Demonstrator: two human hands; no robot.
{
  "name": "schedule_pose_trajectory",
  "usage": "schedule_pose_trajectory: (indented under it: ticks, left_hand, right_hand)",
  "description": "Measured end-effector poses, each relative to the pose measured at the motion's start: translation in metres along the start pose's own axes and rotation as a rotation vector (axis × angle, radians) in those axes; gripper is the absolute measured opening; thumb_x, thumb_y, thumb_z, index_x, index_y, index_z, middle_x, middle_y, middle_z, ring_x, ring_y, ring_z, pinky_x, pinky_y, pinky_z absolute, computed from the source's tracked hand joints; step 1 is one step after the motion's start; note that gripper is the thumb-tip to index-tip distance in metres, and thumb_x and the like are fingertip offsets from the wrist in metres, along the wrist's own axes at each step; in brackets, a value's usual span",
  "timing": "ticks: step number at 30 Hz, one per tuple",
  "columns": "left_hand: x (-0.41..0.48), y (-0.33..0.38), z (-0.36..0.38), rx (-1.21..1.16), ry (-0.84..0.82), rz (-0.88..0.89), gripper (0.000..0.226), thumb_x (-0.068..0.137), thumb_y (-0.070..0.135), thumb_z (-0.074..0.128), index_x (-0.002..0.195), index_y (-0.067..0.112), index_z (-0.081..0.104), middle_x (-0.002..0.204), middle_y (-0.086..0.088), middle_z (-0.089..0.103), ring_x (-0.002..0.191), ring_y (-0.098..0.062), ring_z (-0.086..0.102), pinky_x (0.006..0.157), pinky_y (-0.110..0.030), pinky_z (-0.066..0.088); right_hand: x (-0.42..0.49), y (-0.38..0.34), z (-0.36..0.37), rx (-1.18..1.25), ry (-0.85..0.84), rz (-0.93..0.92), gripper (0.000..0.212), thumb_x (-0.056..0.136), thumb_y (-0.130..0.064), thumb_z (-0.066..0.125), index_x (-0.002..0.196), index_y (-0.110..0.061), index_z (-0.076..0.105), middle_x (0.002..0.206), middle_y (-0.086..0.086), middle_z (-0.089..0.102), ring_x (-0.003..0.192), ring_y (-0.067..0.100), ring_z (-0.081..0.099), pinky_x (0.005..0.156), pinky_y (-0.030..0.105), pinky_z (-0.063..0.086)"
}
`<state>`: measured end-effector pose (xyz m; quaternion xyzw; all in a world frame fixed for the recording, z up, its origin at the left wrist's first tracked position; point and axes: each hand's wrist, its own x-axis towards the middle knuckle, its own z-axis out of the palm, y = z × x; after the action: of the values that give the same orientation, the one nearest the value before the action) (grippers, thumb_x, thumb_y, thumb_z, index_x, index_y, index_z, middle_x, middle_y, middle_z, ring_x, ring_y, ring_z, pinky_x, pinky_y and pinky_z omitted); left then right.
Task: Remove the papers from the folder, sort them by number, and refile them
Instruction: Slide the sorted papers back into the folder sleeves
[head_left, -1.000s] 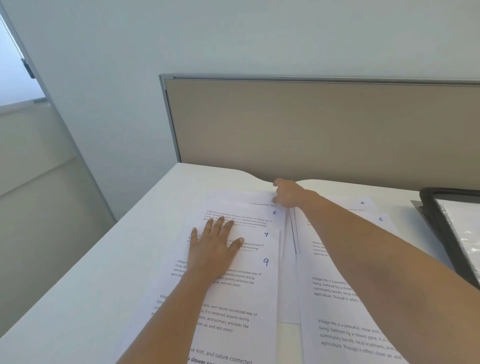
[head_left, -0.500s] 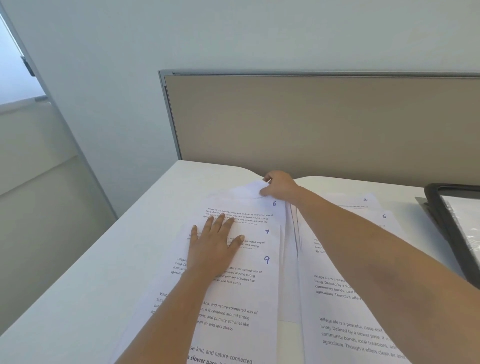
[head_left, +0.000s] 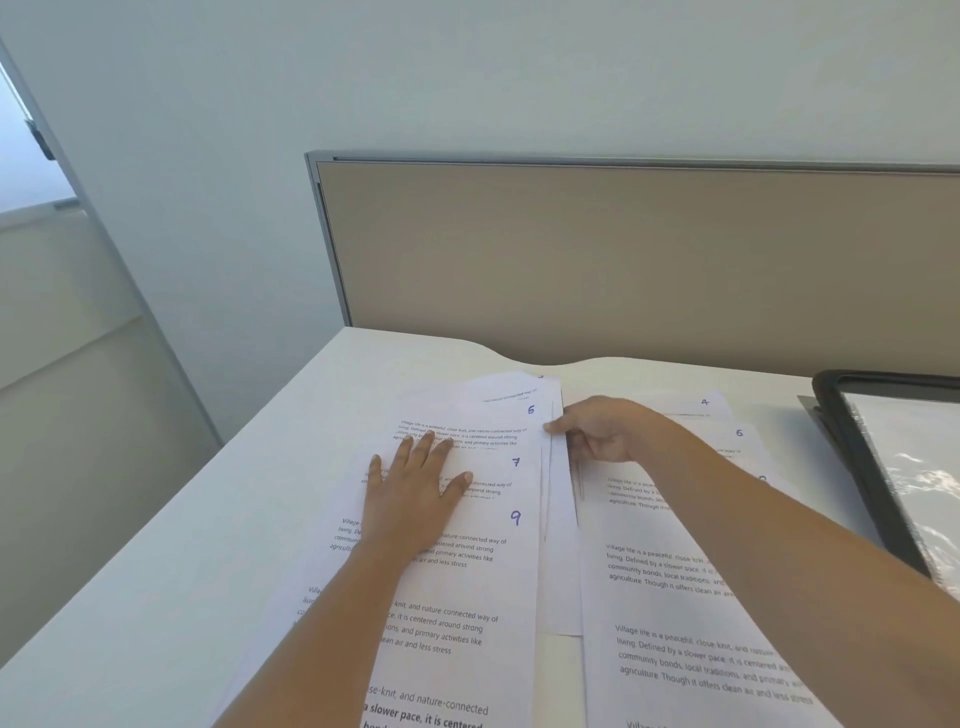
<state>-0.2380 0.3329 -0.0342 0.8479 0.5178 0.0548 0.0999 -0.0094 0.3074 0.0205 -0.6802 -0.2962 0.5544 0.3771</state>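
Left hand (head_left: 410, 493) lies flat, fingers spread, on sheets marked 7, 9 (head_left: 511, 491). Right hand (head_left: 602, 431) pinches a sheet's edge (head_left: 560, 499). Plastic sleeve (head_left: 914, 467) sits in the black folder (head_left: 860, 467).

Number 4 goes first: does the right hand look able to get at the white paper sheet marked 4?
Probably yes: the white paper sheet marked 4 shows its far edge beside the right hand, which pinches another sheet.

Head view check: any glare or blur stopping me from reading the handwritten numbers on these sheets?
Head view: soft, even light, no glare on the papers; 7 and 9 read sharp; the farthest left-pile number is soft, 5 or 6; glare sits only on the folder sleeve; the right forearm covers the nearer right-pile corners.
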Motion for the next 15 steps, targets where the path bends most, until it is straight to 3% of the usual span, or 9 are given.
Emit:
schedule_pose_trajectory:
  ticks: [3, 8, 15]
  left_hand:
    - [0.0, 0.0, 0.0, 0.008, 0.003, -0.005, 0.058, 0.097, 0.055, 0.022, 0.149, 0.033, 0.011, 0.158, 0.011, 0.004, 0.146, -0.011, 0.0, 0.117, -0.043, 0.0]
    - [0.0, 0.0, 0.0, 0.003, 0.004, -0.007, 0.057, 0.097, 0.055, 0.021, 0.149, 0.033, 0.011, 0.158, 0.01, 0.005, 0.146, -0.011, 0.0, 0.117, -0.043, 0.0]
    - [-0.002, -0.003, -0.002, -0.045, 0.0, -0.033, 0.055, 0.098, 0.053, 0.018, 0.15, 0.033, 0.012, 0.158, 0.01, 0.005, 0.146, -0.011, 0.0, 0.117, -0.043, -0.001]
  right_hand:
    - [-0.008, 0.005, 0.003, 0.014, -0.05, -0.022, 0.033, 0.091, 0.006, 0.05, 0.125, 0.01, 0.05, 0.11, 0.018, 0.065, 0.075, 0.02, 0.066, 0.076, 0.03, 0.054]
    - [-0.018, -0.002, 0.008, 0.155, -0.098, -0.104, 0.027, 0.093, 0.006, 0.048, 0.119, 0.007, 0.055, 0.069, 0.001, 0.072, 0.057, 0.009, 0.068, 0.056, 0.019, 0.056]
    - [-0.029, -0.025, 0.015, 0.165, -0.108, -0.185, 0.026, 0.093, 0.008, 0.046, 0.117, 0.008, 0.057, 0.065, -0.001, 0.071, 0.057, 0.008, 0.068, 0.057, 0.018, 0.056]
